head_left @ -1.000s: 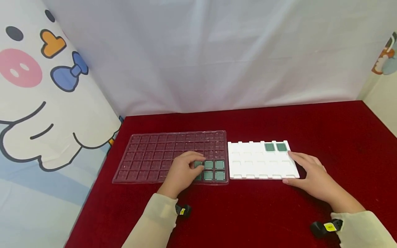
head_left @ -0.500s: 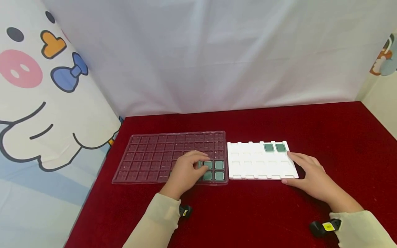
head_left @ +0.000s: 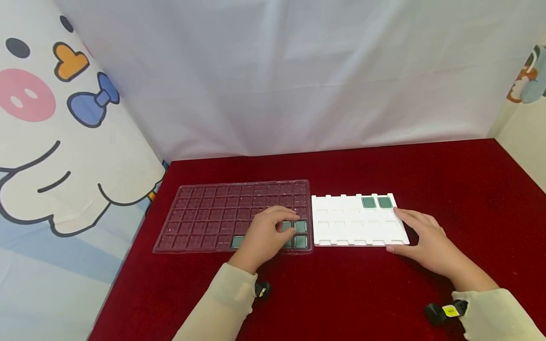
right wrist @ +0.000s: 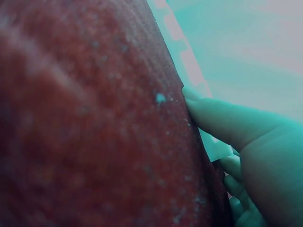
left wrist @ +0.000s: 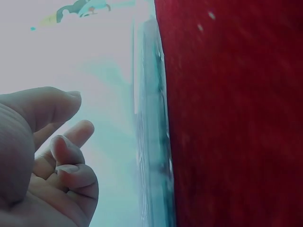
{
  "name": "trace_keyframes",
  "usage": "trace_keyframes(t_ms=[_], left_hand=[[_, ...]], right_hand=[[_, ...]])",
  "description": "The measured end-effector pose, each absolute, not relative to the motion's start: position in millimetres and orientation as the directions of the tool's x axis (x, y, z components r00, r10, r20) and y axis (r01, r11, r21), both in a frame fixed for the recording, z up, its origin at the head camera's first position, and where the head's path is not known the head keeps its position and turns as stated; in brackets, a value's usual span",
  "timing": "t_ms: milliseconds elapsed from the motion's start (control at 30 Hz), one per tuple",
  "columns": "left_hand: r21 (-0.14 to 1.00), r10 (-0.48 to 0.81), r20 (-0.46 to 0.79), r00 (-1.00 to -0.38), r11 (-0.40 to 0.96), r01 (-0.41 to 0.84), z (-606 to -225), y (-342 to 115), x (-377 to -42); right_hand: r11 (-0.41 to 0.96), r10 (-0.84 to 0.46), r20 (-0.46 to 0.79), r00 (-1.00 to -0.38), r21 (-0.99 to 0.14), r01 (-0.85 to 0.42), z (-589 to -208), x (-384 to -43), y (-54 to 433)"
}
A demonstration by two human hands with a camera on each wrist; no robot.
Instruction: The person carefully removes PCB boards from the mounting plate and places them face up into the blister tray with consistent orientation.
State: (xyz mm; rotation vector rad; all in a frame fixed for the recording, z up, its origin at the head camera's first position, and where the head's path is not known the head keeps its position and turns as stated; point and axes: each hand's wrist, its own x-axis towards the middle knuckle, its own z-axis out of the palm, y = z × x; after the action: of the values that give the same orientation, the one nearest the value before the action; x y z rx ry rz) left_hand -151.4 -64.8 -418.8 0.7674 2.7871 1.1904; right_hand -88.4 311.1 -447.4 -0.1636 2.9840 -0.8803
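Note:
My left hand [head_left: 266, 234] is over the front right of a clear plastic compartment tray [head_left: 204, 203]. Its thumb and forefinger point right with a gap between them, and the left wrist view shows nothing in that gap. Dark green square pieces [head_left: 301, 227] fill compartments by the fingertips, some partly covered by the hand. Another green piece [head_left: 237, 242] shows left of the hand. On the right, my right hand [head_left: 428, 239] holds the corner of a white tray [head_left: 354, 227], thumb on the front edge and forefinger at the right side. Two green squares [head_left: 377, 202] sit in its back row.
Both trays lie side by side on a red cloth-covered table [head_left: 341, 293]. A pale curtain [head_left: 298, 85] hangs behind, and a cartoon-printed cloth [head_left: 64, 156] hangs at the left.
My left hand has shifted right across the clear tray, uncovering a green piece on its left and overlapping pieces further right. My right hand stays at the white tray's corner.

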Motion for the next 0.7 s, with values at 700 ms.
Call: trace_keyframes(t_ms=[700], left_hand=[[0.721, 0.482, 0.186, -0.856, 0.526, 0.452, -412.2, -34.5, -153.2]], right_hand=[[0.835, -0.111, 0.011, -0.994, -0.542, -0.099, -448.0, -88.2, 311.5]])
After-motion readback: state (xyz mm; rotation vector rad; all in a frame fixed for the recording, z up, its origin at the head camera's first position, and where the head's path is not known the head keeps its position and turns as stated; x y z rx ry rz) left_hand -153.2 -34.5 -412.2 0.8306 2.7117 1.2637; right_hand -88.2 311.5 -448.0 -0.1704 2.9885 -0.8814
